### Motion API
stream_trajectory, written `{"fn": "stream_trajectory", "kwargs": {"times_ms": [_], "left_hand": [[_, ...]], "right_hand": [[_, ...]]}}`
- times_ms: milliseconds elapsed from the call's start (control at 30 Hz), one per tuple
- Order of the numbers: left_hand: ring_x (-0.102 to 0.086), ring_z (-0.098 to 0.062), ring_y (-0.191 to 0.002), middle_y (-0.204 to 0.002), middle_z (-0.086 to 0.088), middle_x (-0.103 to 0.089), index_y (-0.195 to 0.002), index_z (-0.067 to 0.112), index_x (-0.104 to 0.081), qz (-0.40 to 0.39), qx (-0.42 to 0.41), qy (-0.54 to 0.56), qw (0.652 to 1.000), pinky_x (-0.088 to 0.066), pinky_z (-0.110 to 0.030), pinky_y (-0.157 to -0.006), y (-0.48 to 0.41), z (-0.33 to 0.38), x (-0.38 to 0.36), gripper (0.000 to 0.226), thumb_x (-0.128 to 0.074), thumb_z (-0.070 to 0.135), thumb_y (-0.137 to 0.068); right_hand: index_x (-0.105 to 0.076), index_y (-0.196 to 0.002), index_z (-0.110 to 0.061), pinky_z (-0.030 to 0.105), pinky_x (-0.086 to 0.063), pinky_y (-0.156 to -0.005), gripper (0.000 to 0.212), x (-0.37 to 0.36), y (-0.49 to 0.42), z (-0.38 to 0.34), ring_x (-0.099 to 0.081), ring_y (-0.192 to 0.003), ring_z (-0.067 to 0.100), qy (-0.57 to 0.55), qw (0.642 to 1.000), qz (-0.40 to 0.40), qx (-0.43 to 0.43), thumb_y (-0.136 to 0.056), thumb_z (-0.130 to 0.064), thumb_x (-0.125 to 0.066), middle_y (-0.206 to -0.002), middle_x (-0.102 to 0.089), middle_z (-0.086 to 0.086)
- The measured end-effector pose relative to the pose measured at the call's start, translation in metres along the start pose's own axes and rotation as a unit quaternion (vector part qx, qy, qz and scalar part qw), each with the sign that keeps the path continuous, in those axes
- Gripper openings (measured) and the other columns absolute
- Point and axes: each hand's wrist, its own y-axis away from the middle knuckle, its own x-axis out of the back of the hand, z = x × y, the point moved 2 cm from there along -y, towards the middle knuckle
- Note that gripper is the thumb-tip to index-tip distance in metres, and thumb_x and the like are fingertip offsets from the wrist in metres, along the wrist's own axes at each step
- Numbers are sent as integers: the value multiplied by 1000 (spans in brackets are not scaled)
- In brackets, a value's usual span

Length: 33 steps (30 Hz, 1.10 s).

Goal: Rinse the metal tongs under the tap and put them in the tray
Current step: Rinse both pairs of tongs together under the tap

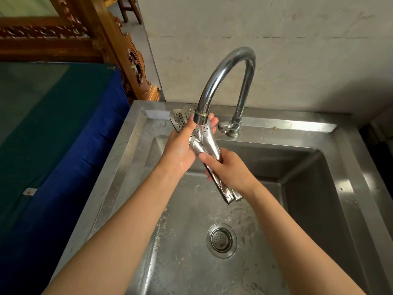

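Metal tongs (209, 145), one pair, in two hands.

Both bare forearms reach forward and converge. The left hand (180, 145) is cupped, its fingers (212, 122) extended upward. The right hand (227, 169) is curled closed, thumb pointing left.

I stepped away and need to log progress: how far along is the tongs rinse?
Done: the tap is running and the metal tongs are under it. In hand: the left hand holds their perforated ends in the stream, while the right hand grips the arms lower down over the sink. Left: finishing the rinse and putting them in the tray, which is not in view.
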Motion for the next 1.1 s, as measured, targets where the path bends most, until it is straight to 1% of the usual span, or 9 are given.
{"fn": "stream_trajectory", "kwargs": {"times_ms": [167, 267, 367, 467, 567, 767, 900, 1000, 1100], "left_hand": [[-64, -27, -109, -104, -10, -73, -95, 10, -73, 13, -6, -3, 1000, -53, -36, -92, 3, 1, 1, 31, -46, 26, -95], [-65, -28, -107, -104, -12, -73, -93, 8, -74, 10, -3, 4, 1000, -54, -35, -87, 3, 2, 3, 31, -49, 26, -94], [-66, -26, -104, -101, -12, -73, -99, 5, -67, 21, 4, 11, 1000, -55, -34, -83, 3, 5, 5, 28, -51, 27, -93], [-69, -24, -99, -96, -10, -75, -91, 10, -73, 24, 23, 20, 999, -56, -36, -83, 2, 4, 6, 28, -53, 29, -92], [-68, -25, -100, -97, -11, -74, -94, 7, -70, 42, 22, 19, 999, -57, -37, -80, 2, 3, 7, 28, -55, 30, -90], [-71, -25, -91, -91, -12, -74, -96, 3, -64, 88, 27, 19, 996, -57, -36, -71, 6, 1, 8, 27, -50, 26, -92], [-71, -19, -77, -84, -7, -74, -97, 2, -61, 66, 43, -17, 997, -58, -32, -67, 9, -1, -3, 29, -40, 22, -98], [-66, -18, -72, -80, -6, -70, -93, 7, -58, 68, 45, -12, 997, -58, -32, -68, 9, -1, -12, 26, -36, 19, -100], [-61, -19, -74, -83, -6, -65, -88, 10, -59, 72, 40, -18, 996, -54, -34, -74, 9, 1, -16, 27, -36, 18, -100]], "right_hand": [[-54, -89, -16, 26, -50, -71, 4, 4, 4, 13, -60, -68, 13, -87, 988, -131, 6, -91, -17, -58, -73, -63, 2], [-55, -90, -15, 29, -50, -75, 13, 4, 5, 15, -62, -69, 16, -131, 977, -169, 14, -87, -4, -60, -73, -65, 5], [-57, -83, -16, 26, -54, -60, 7, 0, 6, 13, -63, -58, 15, -147, 982, -117, 10, -88, -15, -62, -66, -66, 3], [-51, -69, -14, 25, -51, -48, 36, -9, 4, 7, -60, -43, 16, -76, 997, -1, -15, -88, -44, -57, -52, -61, 1], [-51, -65, -12, 20, -50, -43, 43, -13, 1, 4, -59, -39, 15, -55, 998, 21, -38, -86, -50, -55, -44, -59, 0], [-53, -90, -11, 31, -51, -61, 4, -2, 8, 18, -61, -60, 19, -170, 965, -198, 5, -90, -12, -56, -73, -61, 8], [-50, -110, -6, 35, -57, -67, 27, 7, 21, 31, -65, -71, 21, -265, 926, -270, -20, -85, 3, -55, -92, -61, 6], [-52, -99, -7, 34, -55, -59, 15, 7, 24, 34, -61, -59, 20, -221, 952, -208, -30, -89, -15, -59, -77, -62, 6], [-53, -78, -7, 28, -52, -49, 38, 2, 21, 28, -59, -45, 22, -123, 985, -111, -49, -89, -44, -55, -58, -62, 8]]}}
